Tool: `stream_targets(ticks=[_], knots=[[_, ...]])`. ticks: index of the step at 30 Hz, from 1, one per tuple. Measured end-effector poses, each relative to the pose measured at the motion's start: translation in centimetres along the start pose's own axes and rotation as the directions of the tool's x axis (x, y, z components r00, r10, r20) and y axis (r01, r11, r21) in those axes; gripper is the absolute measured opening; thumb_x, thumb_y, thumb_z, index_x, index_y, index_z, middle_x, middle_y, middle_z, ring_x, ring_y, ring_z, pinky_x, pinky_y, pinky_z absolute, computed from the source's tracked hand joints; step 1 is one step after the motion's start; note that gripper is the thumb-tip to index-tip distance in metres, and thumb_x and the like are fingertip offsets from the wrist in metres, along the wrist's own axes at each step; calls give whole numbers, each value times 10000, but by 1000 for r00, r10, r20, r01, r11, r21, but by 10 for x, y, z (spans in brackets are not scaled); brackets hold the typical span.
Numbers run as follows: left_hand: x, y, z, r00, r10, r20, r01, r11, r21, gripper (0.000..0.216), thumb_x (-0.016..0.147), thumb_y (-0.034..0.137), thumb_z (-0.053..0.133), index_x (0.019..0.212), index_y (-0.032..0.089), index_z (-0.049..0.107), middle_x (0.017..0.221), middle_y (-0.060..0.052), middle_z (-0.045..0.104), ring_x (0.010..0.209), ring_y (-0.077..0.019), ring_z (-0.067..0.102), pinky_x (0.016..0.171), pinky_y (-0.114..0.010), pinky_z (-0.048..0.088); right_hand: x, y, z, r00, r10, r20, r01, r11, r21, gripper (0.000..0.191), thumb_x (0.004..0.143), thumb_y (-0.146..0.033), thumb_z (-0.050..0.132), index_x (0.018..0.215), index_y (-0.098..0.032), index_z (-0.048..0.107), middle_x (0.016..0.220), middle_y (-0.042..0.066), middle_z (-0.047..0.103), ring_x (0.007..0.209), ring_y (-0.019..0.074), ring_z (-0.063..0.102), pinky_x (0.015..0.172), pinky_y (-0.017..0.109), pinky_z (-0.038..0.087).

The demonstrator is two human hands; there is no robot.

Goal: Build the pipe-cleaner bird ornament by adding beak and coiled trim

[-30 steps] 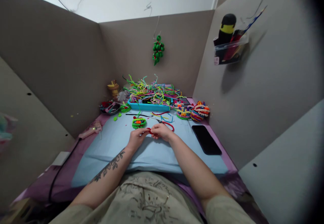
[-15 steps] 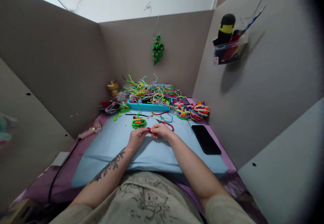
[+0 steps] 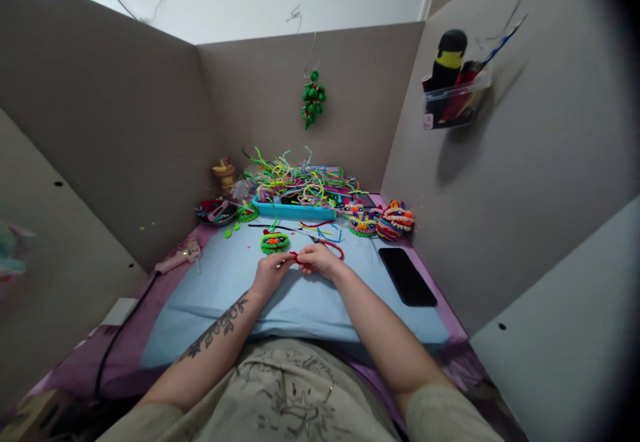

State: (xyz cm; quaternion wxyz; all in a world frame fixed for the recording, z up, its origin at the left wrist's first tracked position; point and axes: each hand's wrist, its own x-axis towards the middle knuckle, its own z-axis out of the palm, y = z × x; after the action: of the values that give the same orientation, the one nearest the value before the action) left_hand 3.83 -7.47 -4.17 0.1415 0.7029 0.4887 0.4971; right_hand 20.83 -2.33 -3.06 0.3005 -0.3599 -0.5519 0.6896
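Between my fingertips is a short red pipe cleaner point(image 3: 295, 257), mostly hidden by the fingers. My left hand point(image 3: 271, 273) pinches its left side, and my right hand point(image 3: 319, 260) is closed on its right side. Just beyond my left hand sits a green pipe-cleaner animal head point(image 3: 275, 242) with an orange middle and a red tip on top. Scissors with red handles point(image 3: 334, 247) lie behind my right hand, partly covered by it. Several loose pipe cleaners point(image 3: 325, 231) in red, yellow and blue are spread beyond the scissors.
A blue tray point(image 3: 295, 211) heaped with colourful pipe cleaners stands at the back. Finished striped pieces point(image 3: 393, 221) sit right of it, above a black phone point(image 3: 407, 277). At left are a pink glue gun point(image 3: 180, 257) with a cord and a dark bowl point(image 3: 217, 213). Grey panels enclose the table.
Both hands stay in almost the same place, still holding the red pipe cleaner. The view has shifted very slightly; nothing on the table has visibly moved.
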Motion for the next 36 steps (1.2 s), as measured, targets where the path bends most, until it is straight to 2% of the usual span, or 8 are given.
stream_targets(ticks=[6, 11, 13, 19, 24, 30, 36], knots=[[0, 1, 1, 999, -47, -1, 47, 998, -35, 142, 765, 306, 650, 855, 239, 738, 898, -48, 758, 834, -214, 698, 804, -335, 538, -1, -2, 1, 1000, -10, -10, 10, 999, -33, 138, 651, -266, 663, 642, -143, 602, 536, 10, 641, 434, 86, 548, 416, 175, 405], [4, -1, 1, 994, -106, -10, 105, 991, -82, 402, 763, 300, 651, 1151, 198, 638, 923, -71, 753, 808, -211, 707, 718, -311, 554, 2, 0, -1, 995, -80, -63, 72, 990, -124, 169, 690, -292, 667, 640, -156, 580, 527, -4, 621, 429, 84, 526, 445, 192, 419], [5, -2, 0, 993, -120, -12, 118, 989, -90, 425, 782, 301, 628, 1192, 192, 613, 937, -78, 749, 809, -207, 706, 700, -298, 553, 4, 2, -1, 990, -117, -75, 101, 978, -182, 182, 710, -304, 657, 633, -162, 573, 519, -11, 606, 437, 89, 523, 457, 201, 422], [6, -3, -1, 994, -107, -22, 106, 993, -42, 192, 788, 313, 613, 883, 196, 732, 918, -80, 737, 853, -212, 673, 643, -266, 535, 3, 6, 0, 961, -264, -86, 204, 883, -423, 133, 732, -279, 626, 651, -175, 609, 533, -30, 585, 502, 106, 511, 484, 205, 361], [5, -2, -1, 996, -89, -6, 89, 996, -18, 192, 778, 288, 620, 915, 209, 729, 908, -75, 730, 811, -195, 662, 630, -259, 520, -1, 3, 3, 910, -404, -96, 277, 762, -586, 78, 725, -227, 607, 686, -188, 662, 603, -24, 609, 597, 124, 506, 554, 222, 329], [5, -1, -1, 990, -142, 0, 142, 990, -15, 155, 764, 297, 622, 816, 207, 737, 831, -60, 740, 760, -194, 663, 700, -280, 512, 1, 4, 2, 878, -472, -78, 321, 702, -636, 130, 755, -213, 569, 767, -191, 696, 681, -4, 668, 657, 142, 568, 612, 231, 377], [7, -1, -5, 965, -263, -4, 263, 964, -49, 244, 785, 338, 568, 831, 158, 726, 674, -33, 724, 584, -166, 633, 551, -242, 478, 9, 6, -7, 847, -516, -127, 337, 707, -622, 141, 769, -186, 539, 774, -169, 680, 681, 4, 670, 643, 140, 589, 611, 234, 421]])
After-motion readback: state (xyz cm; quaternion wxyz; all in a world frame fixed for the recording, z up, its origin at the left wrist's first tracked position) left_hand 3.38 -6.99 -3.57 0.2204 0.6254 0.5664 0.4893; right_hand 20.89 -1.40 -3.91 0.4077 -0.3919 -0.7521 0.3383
